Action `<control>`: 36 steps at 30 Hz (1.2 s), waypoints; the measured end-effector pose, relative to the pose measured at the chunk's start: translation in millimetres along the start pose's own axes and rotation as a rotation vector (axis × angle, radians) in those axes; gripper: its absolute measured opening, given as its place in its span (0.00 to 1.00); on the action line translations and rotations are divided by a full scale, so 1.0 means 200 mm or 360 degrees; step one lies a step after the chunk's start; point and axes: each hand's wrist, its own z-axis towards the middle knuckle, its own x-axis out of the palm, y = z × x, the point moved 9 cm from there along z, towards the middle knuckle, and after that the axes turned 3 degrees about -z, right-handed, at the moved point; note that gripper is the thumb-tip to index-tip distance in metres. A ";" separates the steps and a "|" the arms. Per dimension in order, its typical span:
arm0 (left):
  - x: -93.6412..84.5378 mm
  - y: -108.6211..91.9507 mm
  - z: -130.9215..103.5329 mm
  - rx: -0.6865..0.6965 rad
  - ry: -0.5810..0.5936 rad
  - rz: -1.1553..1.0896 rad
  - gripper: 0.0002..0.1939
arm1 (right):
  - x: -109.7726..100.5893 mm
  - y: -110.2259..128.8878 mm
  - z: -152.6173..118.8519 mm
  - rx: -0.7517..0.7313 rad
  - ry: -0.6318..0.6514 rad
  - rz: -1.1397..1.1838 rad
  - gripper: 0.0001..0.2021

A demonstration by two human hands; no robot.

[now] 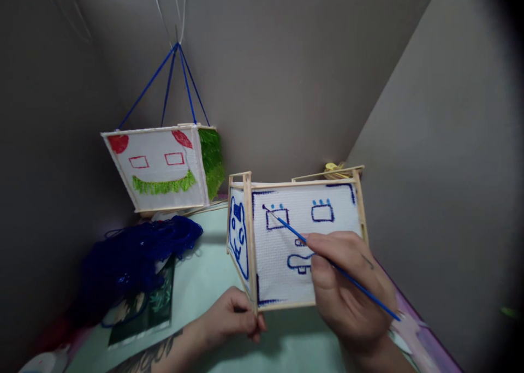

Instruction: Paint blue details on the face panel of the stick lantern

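Observation:
My right hand [347,285] pinches a thin blue paintbrush [360,288]. Its dark tip meets the white front panel of a wooden-framed lantern [282,285], just above the left of two drawn rectangles. That panel carries dark blue corner marks, small light blue dots over the rectangles and a mouth-like outline, partly covered by my hand. On the lantern's left side panel is a blue animal-like drawing [238,236]. Low at the front corner post, my left hand [237,315] is closed around the frame's bottom edge, holding the lantern up and tilted.
A second lantern [164,190] with a red and green face hangs at the left from blue cords [149,86]. Beneath it lies a heap of dark blue yarn [131,258] over a dark green packet [161,313]. Grey walls [278,72] enclose the pale green tabletop [204,269].

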 end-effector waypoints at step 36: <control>-0.01 0.02 0.00 -0.0026 -0.0036 -0.0029 0.24 | -0.08 -0.07 -0.04 0.0062 -0.0321 0.0010 0.06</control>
